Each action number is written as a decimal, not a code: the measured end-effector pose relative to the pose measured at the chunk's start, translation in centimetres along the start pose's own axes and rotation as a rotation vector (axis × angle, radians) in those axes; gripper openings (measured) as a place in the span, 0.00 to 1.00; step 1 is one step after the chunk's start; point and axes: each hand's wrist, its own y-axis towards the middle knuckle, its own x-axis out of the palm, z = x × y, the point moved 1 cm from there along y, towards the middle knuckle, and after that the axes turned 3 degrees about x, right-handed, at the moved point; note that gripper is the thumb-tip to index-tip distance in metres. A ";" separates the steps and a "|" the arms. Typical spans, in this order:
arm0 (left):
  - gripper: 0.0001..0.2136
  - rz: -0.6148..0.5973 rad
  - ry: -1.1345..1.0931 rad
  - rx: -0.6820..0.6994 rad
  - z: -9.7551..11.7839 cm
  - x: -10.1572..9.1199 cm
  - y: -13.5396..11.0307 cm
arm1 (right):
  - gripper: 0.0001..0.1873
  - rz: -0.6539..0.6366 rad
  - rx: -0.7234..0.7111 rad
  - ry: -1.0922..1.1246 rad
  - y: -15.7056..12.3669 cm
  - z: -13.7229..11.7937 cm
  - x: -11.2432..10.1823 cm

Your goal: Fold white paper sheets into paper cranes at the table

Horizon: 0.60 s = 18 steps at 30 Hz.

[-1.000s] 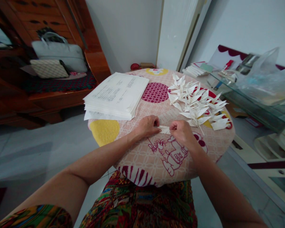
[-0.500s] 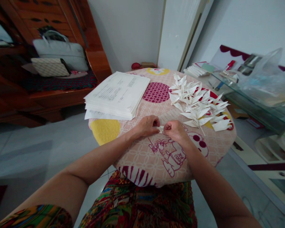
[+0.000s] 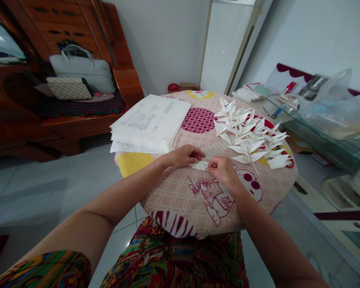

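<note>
A small piece of folded white paper [image 3: 199, 165] lies low over the cloth-covered round table [image 3: 174, 192], between my two hands. My right hand [image 3: 222, 170] pinches its right end between thumb and curled fingers. At its left end is my left hand [image 3: 184, 155], fingers bent and the thumb side against the paper; part of that grip is hidden. Off to the right, a cluster of folded white paper pieces with pointed tips [image 3: 246, 130] covers that side of the table. A thick stack of printed sheets [image 3: 151, 122] lies at the left.
A glass-topped stand [image 3: 300, 120] with plastic bags [image 3: 333, 106] and papers borders the table on the right. To the left, a wooden bench [image 3: 126, 86] holds a pale handbag [image 3: 99, 74] and a checked pouch [image 3: 69, 89]. A red bowl [image 3: 173, 87] sits behind the table.
More of the folded paper shows between my hands, spreading toward the left. My left hand has shifted slightly left and its fingers have loosened. The camera view has moved a little.
</note>
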 end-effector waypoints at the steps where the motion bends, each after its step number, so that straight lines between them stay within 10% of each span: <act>1: 0.14 0.007 0.046 -0.010 0.0 0.1 0.5 | 0.04 0.005 -0.007 -0.028 -0.2 -0.1 0.0; 11: 0.05 -0.021 0.277 -0.092 1.2 1.1 2.4 | 0.12 0.145 -0.189 -0.618 -2.4 -2.2 -0.6; 18: 0.05 -0.010 0.088 -0.112 1.5 -1.8 3.4 | 0.07 -0.006 -0.131 -0.341 1.9 -1.0 -1.3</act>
